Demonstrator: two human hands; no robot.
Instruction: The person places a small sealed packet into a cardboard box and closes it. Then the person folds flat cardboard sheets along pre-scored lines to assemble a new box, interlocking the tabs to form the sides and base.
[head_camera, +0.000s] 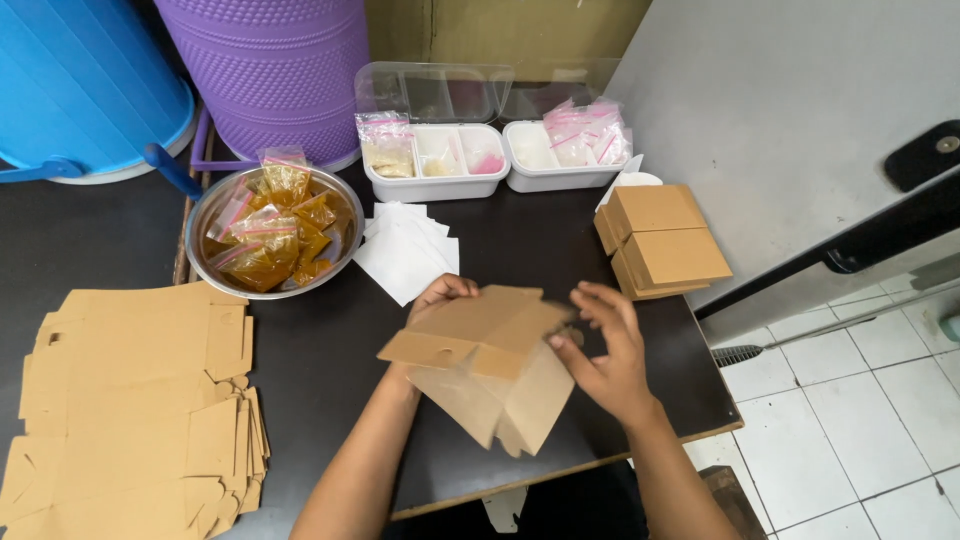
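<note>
Both hands — left hand (440, 297), right hand (605, 355) — grip a half-folded cardboard box (490, 365) near the table's front edge (640, 452); flat blanks (130, 400) lie well left — finished boxes (660, 240) right.

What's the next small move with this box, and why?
Probably fold the raised top flap down and tuck it in. The box is held in mid-air between the left hand and right hand, partly formed, its flap open, while finished boxes sit closed nearby.
</note>
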